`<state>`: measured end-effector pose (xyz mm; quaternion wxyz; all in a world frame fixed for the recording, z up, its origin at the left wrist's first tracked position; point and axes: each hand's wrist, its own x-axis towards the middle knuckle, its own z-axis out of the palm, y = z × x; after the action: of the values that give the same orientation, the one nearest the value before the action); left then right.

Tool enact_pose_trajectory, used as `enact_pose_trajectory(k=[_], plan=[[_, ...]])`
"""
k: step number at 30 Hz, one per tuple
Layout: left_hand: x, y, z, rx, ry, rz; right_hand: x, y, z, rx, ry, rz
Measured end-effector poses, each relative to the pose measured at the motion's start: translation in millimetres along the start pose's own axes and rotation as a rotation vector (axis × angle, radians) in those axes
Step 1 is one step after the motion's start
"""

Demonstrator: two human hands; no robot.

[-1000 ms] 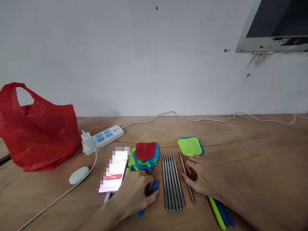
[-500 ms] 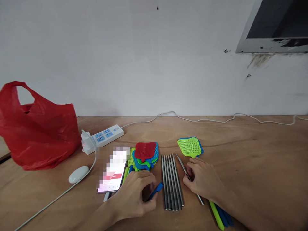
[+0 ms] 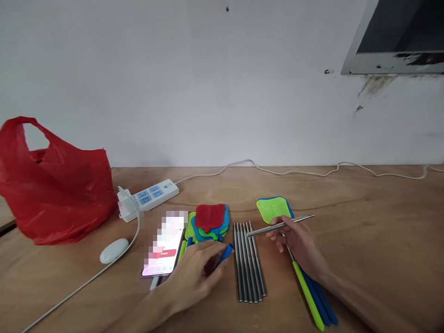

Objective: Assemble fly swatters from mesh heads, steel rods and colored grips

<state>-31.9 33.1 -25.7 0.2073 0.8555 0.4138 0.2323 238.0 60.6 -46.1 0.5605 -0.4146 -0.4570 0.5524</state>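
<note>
My right hand [image 3: 299,245] pinches a thin steel rod [image 3: 279,225] and holds it nearly level just above the table, its tip over the row of several steel rods [image 3: 248,261]. My left hand [image 3: 196,275] is curled around a blue plastic handle [image 3: 225,254], beside a stack of red, blue and green swatter heads [image 3: 209,219]. A green swatter head [image 3: 274,209] lies past my right hand, and its green and blue handles [image 3: 312,296] run under my wrist.
A phone [image 3: 164,249] with a lit screen lies left of my left hand. Further left are a white mouse-shaped object [image 3: 114,250], a white power strip [image 3: 147,198] with its cable, and a red plastic bag [image 3: 52,185]. The wooden table [image 3: 381,222] meets a white wall.
My right hand lifted one steel rod off the table and turned it from lengthwise to almost crosswise. My left hand raised the blue handle's end and shifted slightly toward the rods.
</note>
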Motion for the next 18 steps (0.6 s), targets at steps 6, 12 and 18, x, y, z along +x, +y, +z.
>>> enact_pose_trajectory(k=[6,12,18], plan=[[-2.5,-7.8,3.8,-0.022,0.035,0.071,-5.7,-1.5,6.3,0.199,-0.068,0.096],[-0.5,-6.7,1.7,-0.053,0.012,0.074,-7.4,1.5,10.1,0.212,0.020,0.030],[0.3,-7.2,1.2,-0.059,0.023,0.069,-7.5,4.9,9.5,0.159,0.020,0.026]])
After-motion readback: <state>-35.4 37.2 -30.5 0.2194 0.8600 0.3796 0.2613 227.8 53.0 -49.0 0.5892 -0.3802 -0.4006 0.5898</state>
